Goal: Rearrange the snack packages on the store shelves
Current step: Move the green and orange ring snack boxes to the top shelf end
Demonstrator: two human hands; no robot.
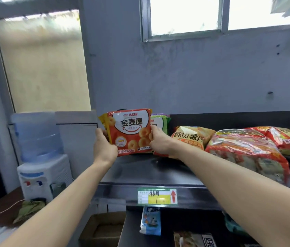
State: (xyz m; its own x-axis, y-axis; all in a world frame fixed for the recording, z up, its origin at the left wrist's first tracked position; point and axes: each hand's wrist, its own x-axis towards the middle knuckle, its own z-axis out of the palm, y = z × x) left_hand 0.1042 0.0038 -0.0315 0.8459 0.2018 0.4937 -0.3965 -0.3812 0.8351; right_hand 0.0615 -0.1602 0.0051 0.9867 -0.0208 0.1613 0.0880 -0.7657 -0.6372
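Holds the orange ring-snack package (130, 131) upright at the left end of the top shelf (149, 173), in front of a yellow pack (102, 120) and green packs (161, 122) standing behind it; hard to tell whether resting on the shelf or just above it. Grips it from both sides, with the left hand (105, 146) curled round the left edge and the right hand (159, 140) pinching the right edge. Risks tipping it forward on release, being slick and puffy, or sliding it off the open left end toward the water dispenser (42, 175) below. Could also knock the upright packs behind it over, or brush the potato-chip bag (188, 138) lying just beside the right wrist. Further out, shows an inverted water bottle (37, 134) on the dispenser, too blurred to judge its level, and an open cardboard box (108, 215) low beside the shelf end, with something brownish inside, not identifiable
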